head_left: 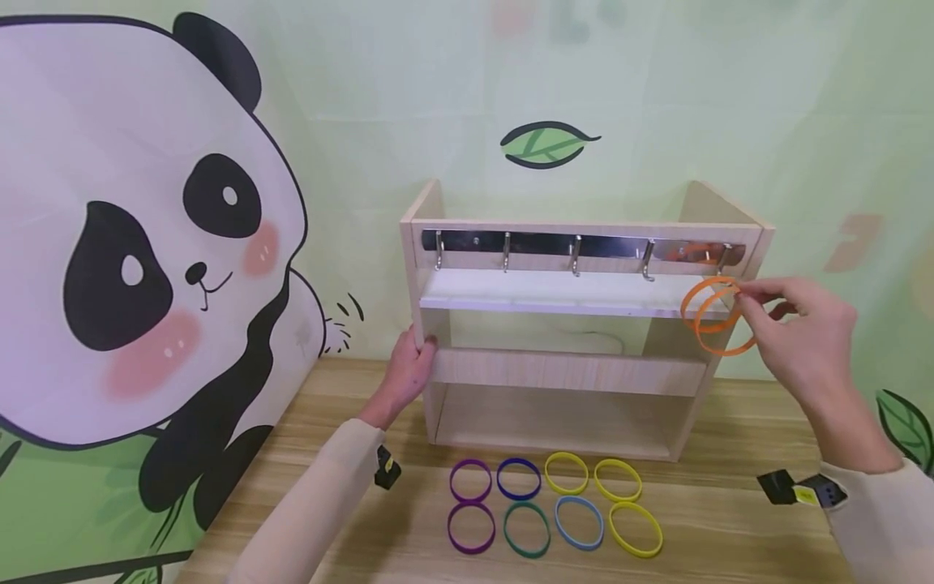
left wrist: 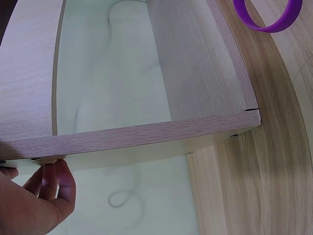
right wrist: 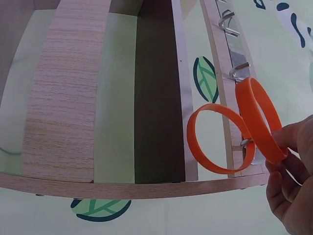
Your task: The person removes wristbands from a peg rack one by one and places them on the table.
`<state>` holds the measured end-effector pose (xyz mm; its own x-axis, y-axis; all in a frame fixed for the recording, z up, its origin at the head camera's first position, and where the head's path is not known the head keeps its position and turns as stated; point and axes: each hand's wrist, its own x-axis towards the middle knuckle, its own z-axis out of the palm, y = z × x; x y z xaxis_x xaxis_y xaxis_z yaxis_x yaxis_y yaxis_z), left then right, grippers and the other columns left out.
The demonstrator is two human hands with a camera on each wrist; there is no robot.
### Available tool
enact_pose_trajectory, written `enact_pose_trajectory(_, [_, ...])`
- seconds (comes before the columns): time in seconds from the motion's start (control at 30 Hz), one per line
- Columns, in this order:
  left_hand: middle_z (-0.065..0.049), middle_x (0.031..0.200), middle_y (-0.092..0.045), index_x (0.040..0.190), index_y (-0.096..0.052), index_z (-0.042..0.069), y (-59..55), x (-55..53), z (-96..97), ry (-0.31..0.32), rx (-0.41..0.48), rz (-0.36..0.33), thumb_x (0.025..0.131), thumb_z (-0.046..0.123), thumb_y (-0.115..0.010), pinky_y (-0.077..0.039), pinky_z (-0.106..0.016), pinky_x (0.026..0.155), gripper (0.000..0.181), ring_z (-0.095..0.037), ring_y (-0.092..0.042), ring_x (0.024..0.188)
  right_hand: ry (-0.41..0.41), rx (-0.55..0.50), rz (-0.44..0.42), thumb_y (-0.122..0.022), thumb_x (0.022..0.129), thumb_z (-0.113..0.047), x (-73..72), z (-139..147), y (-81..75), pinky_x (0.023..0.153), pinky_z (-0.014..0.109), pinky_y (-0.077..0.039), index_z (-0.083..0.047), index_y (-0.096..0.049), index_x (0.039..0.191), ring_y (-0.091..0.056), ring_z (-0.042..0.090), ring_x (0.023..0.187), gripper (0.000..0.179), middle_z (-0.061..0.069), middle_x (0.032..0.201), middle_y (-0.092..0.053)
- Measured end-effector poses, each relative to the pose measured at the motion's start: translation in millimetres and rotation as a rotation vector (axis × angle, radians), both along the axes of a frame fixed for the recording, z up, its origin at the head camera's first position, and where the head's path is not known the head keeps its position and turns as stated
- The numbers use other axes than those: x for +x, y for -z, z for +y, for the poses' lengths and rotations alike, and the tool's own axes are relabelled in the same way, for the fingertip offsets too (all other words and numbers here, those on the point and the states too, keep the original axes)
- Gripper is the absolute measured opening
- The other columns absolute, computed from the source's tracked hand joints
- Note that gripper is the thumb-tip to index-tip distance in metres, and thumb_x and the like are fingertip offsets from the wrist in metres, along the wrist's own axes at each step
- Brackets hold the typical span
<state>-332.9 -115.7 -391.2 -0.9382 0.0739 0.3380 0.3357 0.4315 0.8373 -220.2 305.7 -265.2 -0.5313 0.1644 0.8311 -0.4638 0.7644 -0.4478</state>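
Note:
The right hand pinches two orange wristbands between thumb and fingers, at the right end of a small wooden shelf. In the right wrist view, the bands overlap in front of the rightmost hook; whether either hangs on it, I cannot tell. The left hand grips the shelf's left side panel at mid-height. Its bent fingers touch the outer face of that panel in the left wrist view.
A metal strip with several hooks runs along the shelf's top front. Before the shelf, on the wooden table, lie several wristbands: purple, dark blue, green, light blue and yellow. Behind hangs a panda-printed cloth.

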Motion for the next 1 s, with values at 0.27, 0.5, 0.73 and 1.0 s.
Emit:
enact_pose_trajectory(0.27, [-0.019, 0.124, -0.044, 0.145, -0.031, 0.010, 0.8, -0.7, -0.7, 0.002, -0.003, -0.010, 0.099, 0.028, -0.036, -0.049, -0.053, 0.087, 0.050, -0.033, -0.050, 0.111, -0.036, 0.057, 0.055, -0.069, 0.078, 0.003, 7.7, 4, 17.6, 0.062, 0.007, -0.037, 0.002, -0.074, 0.088, -0.047, -0.014, 0.068, 0.011, -0.032, 0.081, -0.055])
enact_pose_trajectory(0.5, [-0.018, 0.125, -0.045, 0.144, -0.033, 0.009, 1.1, -2.7, 0.1, 0.014, -0.003, 0.008, 0.099, 0.026, -0.037, -0.049, -0.053, 0.087, 0.048, -0.033, -0.050, 0.112, -0.034, 0.100, 0.024, -0.072, 0.075, 0.006, 11.1, 11, 39.4, 0.063, 0.006, -0.036, 0.002, -0.073, 0.087, -0.045, -0.015, 0.067, 0.013, -0.032, 0.082, -0.051])
enact_pose_trajectory(0.73, [-0.018, 0.125, -0.044, 0.143, -0.033, 0.009, 1.4, -1.7, -0.2, 0.022, 0.008, 0.003, 0.099, 0.027, -0.036, -0.049, -0.053, 0.087, 0.047, -0.033, -0.050, 0.112, -0.029, 0.112, 0.032, -0.073, 0.072, 0.008, 14.0, 14, 55.3, 0.062, 0.004, -0.036, 0.001, -0.073, 0.085, -0.045, -0.016, 0.067, 0.014, -0.030, 0.082, -0.052])
enact_pose_trajectory(1.0, [-0.018, 0.125, -0.044, 0.143, -0.033, 0.010, -0.6, -0.2, -0.7, 0.020, 0.005, -0.006, 0.100, 0.027, -0.036, -0.049, -0.053, 0.088, 0.047, -0.033, -0.050, 0.111, 0.006, 0.147, -0.040, -0.074, 0.073, 0.004, 15.6, 16, 74.4, 0.054, 0.005, -0.036, -0.001, -0.074, 0.085, -0.043, -0.017, 0.065, 0.014, 0.004, 0.075, -0.065])
